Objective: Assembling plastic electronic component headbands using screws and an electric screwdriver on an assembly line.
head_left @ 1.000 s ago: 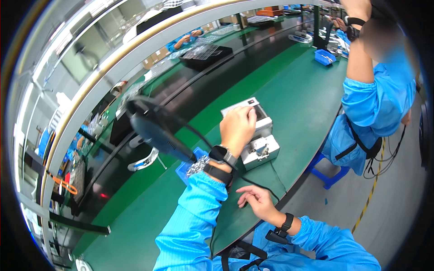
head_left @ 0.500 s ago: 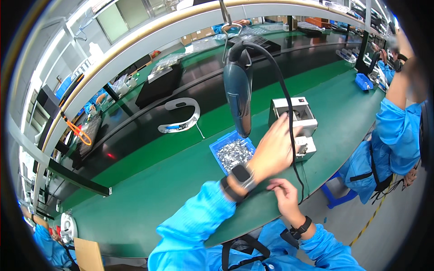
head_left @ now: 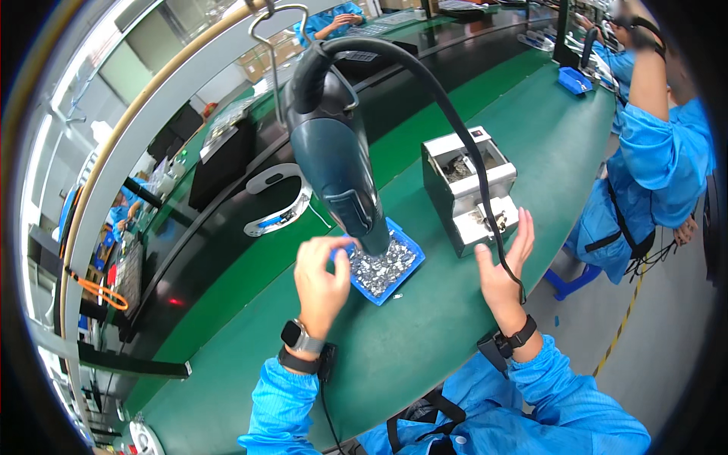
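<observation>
Two bare hands work over the green worktop in the head view. The left hand reaches into the blue tray of small silvery metal parts, its fingers curled at the tray's 9 o'clock edge; whether its grip has closed on a part I cannot tell. A dark powered driver hangs from a hook directly over the tray, its cable sweeping down past the right hand, which is held flat and open, gripping nothing, just beside the grey metal box at the tray's 3 o'clock. A co-worker in a blue coat stands farther off at 2 o'clock. By my reading, the step in hand is picking a part from the tray; the next move calls for a fine pinch that lifts one piece clear of the rest.
</observation>
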`<state>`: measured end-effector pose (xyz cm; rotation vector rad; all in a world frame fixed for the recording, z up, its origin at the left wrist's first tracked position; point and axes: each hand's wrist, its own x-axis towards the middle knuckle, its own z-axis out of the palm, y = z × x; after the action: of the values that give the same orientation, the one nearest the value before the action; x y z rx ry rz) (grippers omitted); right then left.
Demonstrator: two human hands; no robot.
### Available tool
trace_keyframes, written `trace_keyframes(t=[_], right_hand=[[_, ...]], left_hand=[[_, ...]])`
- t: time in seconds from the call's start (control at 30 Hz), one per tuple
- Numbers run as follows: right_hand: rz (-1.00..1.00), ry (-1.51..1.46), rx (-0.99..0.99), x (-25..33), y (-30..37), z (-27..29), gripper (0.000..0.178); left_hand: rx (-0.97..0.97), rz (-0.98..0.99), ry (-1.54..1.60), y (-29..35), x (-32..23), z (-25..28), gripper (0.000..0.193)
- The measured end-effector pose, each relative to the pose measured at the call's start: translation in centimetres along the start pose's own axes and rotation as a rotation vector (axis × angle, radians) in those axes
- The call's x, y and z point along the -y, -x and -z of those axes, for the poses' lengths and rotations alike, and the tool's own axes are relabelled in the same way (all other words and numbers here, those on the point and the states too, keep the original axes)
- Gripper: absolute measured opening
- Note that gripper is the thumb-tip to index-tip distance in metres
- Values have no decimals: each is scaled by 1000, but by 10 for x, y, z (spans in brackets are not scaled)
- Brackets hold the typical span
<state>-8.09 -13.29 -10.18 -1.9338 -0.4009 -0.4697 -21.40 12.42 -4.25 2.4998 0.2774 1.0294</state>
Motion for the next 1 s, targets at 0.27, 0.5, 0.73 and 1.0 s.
trace_keyframes(t=[0.27, 0.5, 0.73, 1.0], right_hand=[[-35, 197, 119, 5, -1, -16, 128], [-20, 284, 29, 6, -5, -20, 122], [-3, 310, 15, 17, 11, -18, 120], [-3, 242, 26, 30, 37, -14, 120]], left_hand=[[69, 238, -385, -64, 199, -41, 44], [347, 219, -411, -104, 196, -88, 43], [330, 299, -542, -98, 174, -76, 38], [93, 257, -404, -63, 139, 7, 37]])
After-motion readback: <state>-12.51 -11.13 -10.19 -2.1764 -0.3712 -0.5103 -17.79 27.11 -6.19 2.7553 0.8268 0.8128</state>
